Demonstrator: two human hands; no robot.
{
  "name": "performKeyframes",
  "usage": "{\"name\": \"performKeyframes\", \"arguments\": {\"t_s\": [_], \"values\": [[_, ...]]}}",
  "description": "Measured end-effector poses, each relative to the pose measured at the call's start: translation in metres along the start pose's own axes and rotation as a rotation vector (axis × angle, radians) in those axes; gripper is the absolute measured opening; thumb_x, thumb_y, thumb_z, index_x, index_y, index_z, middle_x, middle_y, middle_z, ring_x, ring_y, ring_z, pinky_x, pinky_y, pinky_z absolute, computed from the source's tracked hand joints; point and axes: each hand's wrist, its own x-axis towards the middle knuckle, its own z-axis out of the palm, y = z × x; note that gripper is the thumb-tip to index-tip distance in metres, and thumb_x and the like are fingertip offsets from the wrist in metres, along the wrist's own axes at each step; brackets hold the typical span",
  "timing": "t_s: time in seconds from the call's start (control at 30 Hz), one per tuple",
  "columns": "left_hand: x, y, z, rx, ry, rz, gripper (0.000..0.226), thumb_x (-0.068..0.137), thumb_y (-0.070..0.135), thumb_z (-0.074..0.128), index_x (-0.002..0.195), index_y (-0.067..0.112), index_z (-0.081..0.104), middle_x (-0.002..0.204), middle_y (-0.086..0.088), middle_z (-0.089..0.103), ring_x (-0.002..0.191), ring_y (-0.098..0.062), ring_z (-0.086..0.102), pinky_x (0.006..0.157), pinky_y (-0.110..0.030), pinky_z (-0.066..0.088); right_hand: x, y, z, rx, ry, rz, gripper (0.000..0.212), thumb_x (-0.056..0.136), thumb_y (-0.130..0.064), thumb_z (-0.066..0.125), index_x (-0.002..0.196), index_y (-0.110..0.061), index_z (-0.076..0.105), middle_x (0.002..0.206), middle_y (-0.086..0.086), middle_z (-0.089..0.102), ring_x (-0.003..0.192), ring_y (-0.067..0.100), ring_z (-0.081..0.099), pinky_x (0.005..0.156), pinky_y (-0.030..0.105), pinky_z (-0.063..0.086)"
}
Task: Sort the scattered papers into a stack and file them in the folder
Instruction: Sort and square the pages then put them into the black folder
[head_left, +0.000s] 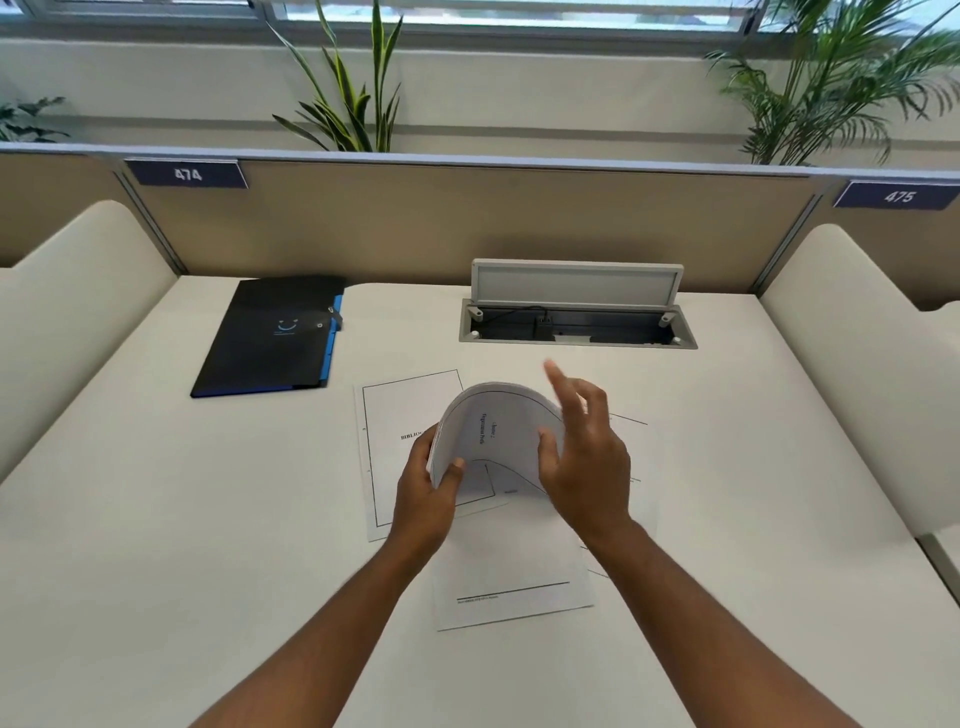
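Observation:
A black folder with blue edges lies closed at the desk's back left. White printed sheets lie overlapping mid-desk: one with a framed page on the left, one nearer me, another peeking out at the right. My left hand pinches the left edge of a small bundle of papers, which arches upward above the loose sheets. My right hand is at the bundle's right side, fingers straight and spread, thumb against the paper.
An open cable hatch with its lid raised sits at the back centre of the desk. Padded dividers rise at left and right. A partition with plates 474 and 475 closes the back.

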Motion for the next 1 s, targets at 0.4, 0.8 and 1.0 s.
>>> {"name": "performKeyframes", "arguments": {"t_s": [0.4, 0.8, 1.0], "values": [[0.003, 0.002, -0.005, 0.04, -0.039, 0.058, 0.046, 0.098, 0.017, 0.061, 0.129, 0.045, 0.042, 0.116, 0.03, 0.052, 0.111, 0.006, 0.05, 0.077, -0.011, 0.05, 0.021, -0.01, 0.001, -0.422, -0.318, 0.07, 0.099, 0.086, -0.019, 0.073, 0.161, -0.046, 0.014, 0.127, 0.007, 0.052, 0.074, 0.018, 0.056, 0.059, 0.029, 0.053], [0.008, -0.001, -0.006, 0.019, -0.035, 0.069, 0.045, 0.099, 0.01, 0.056, 0.119, 0.049, 0.048, 0.118, 0.029, 0.056, 0.106, 0.019, 0.051, 0.083, -0.009, 0.047, 0.025, -0.018, -0.001, -0.414, -0.367, 0.073, 0.093, 0.092, -0.029, 0.069, 0.159, -0.05, 0.008, 0.128, 0.006, 0.049, 0.087, 0.022, 0.061, 0.065, 0.033, 0.058], [0.01, -0.004, -0.008, 0.025, -0.025, 0.082, 0.041, 0.1, 0.007, 0.053, 0.124, 0.041, 0.051, 0.119, 0.024, 0.058, 0.107, 0.016, 0.053, 0.092, -0.016, 0.047, 0.032, -0.019, 0.001, -0.375, -0.333, 0.062, 0.09, 0.092, -0.023, 0.068, 0.16, -0.048, 0.015, 0.115, 0.001, 0.054, 0.073, 0.017, 0.056, 0.058, 0.03, 0.055]]}}
